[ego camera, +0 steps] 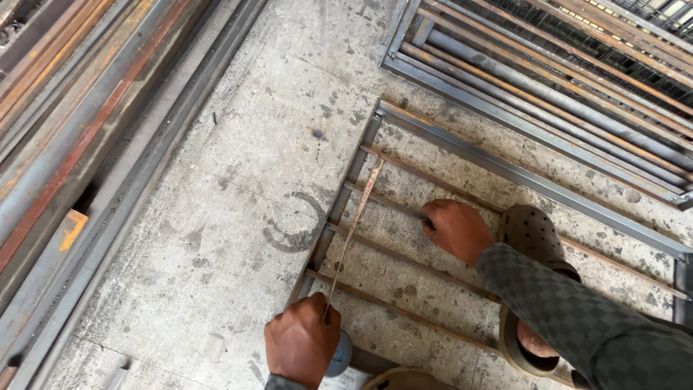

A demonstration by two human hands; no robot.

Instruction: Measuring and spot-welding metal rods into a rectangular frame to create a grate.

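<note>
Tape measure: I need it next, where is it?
Head view, bottom centre: the tape measure sits in the left hand, its blade along the metal frame.

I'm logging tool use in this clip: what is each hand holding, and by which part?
The left hand grips a tape measure by its case, blade pulled out. The right hand presses on a thin rod of the metal frame.

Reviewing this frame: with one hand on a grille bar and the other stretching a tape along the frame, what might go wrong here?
1. The right hand presses only one thin bar; the grille frame lies loose on the concrete floor and may shift, spoiling the reading.
2. The tape blade, stretched from the left hand, runs unsupported and could slip off its far end.
3. The foot in an open clog stands among the bars, so tripping looks possible.
</note>
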